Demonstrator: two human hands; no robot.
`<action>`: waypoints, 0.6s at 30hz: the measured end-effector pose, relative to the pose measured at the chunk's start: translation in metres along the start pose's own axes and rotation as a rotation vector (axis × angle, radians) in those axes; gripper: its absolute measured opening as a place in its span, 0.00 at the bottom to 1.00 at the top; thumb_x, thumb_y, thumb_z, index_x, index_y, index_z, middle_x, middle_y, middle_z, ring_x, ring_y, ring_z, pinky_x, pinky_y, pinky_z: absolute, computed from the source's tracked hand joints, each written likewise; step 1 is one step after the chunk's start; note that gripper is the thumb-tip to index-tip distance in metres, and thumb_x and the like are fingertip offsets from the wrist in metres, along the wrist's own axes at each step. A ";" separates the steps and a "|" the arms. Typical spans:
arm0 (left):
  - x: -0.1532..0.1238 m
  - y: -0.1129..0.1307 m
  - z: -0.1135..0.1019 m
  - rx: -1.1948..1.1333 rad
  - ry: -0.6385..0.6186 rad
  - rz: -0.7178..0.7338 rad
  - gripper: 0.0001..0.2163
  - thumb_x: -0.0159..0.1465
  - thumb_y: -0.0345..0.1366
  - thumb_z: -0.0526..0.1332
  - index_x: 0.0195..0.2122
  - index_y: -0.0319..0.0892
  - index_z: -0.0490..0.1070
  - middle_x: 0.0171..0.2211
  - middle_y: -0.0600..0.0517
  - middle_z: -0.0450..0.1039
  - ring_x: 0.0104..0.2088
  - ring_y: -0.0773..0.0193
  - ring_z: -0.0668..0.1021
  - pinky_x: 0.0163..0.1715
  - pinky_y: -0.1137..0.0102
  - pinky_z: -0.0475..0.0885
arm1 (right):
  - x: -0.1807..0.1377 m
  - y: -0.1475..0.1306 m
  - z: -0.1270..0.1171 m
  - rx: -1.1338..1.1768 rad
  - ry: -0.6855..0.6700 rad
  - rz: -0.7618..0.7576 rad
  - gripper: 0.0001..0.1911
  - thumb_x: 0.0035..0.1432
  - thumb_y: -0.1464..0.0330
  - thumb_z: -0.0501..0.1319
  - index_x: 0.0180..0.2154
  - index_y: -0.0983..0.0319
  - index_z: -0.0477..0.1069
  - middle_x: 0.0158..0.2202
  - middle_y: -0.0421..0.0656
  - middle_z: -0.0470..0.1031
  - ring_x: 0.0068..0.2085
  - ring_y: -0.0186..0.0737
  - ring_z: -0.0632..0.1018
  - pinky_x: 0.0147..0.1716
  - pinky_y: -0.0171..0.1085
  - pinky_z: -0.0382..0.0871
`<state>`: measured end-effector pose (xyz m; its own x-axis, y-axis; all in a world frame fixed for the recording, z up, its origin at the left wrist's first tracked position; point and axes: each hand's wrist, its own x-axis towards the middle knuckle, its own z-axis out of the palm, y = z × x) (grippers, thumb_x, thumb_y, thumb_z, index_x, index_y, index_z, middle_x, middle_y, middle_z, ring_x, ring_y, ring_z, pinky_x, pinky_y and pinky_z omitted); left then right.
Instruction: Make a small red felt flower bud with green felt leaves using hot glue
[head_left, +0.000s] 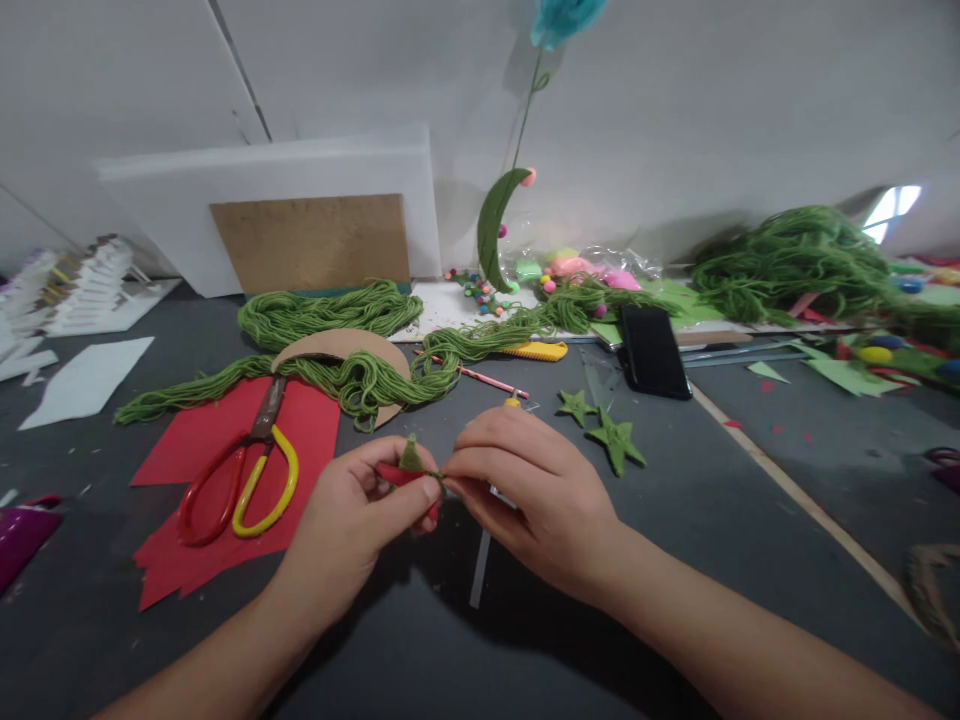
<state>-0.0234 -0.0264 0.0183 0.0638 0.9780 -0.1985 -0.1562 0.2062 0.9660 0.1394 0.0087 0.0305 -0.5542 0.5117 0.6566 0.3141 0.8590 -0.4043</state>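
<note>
Between the thumb and fingers of my left hand (356, 505) is a small red star-like piece (394, 474) with a green pointed tip; my fingers cover part of its outline. My right hand (536, 490) meets it from the right, fingertips pinched on what looks like a short stretch of green yarn (435, 475) at the piece's edge. Two fuzzy green stars, a smaller one (577, 407) and a larger one (616, 440), lie just beyond my right hand. A clear narrow strip (480, 565) shows beneath that hand.
Scissors (262, 430) with red and yellow handles rest on red sheets (300, 520) at left. Green yarn skeins (330, 312), a pencil (491, 381), a yellow cutter (536, 351) and a black phone (654, 350) lie farther back. A green crescent (491, 225) stands near the wall.
</note>
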 end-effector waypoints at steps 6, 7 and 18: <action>0.000 -0.001 0.000 -0.080 0.060 0.002 0.02 0.52 0.30 0.64 0.26 0.40 0.71 0.19 0.58 0.69 0.19 0.73 0.69 0.22 0.78 0.65 | 0.003 -0.002 -0.004 0.163 -0.006 0.265 0.02 0.54 0.73 0.60 0.32 0.61 0.70 0.32 0.42 0.74 0.35 0.36 0.75 0.35 0.34 0.68; 0.000 0.000 0.001 -0.089 0.063 -0.002 0.03 0.52 0.30 0.64 0.26 0.40 0.71 0.19 0.58 0.69 0.19 0.73 0.69 0.22 0.79 0.65 | 0.003 -0.002 -0.004 0.145 0.006 0.261 0.02 0.54 0.73 0.60 0.32 0.61 0.70 0.32 0.42 0.74 0.35 0.36 0.75 0.35 0.35 0.68; -0.002 0.003 0.002 -0.323 -0.082 -0.160 0.02 0.54 0.28 0.63 0.26 0.38 0.71 0.17 0.57 0.69 0.18 0.75 0.68 0.21 0.81 0.64 | -0.002 -0.001 0.002 0.102 0.023 0.151 0.02 0.57 0.72 0.58 0.32 0.60 0.69 0.32 0.43 0.74 0.36 0.36 0.74 0.36 0.35 0.69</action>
<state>-0.0216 -0.0276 0.0223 0.1890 0.9297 -0.3162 -0.4402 0.3680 0.8190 0.1389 0.0072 0.0284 -0.4888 0.6357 0.5975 0.3121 0.7670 -0.5607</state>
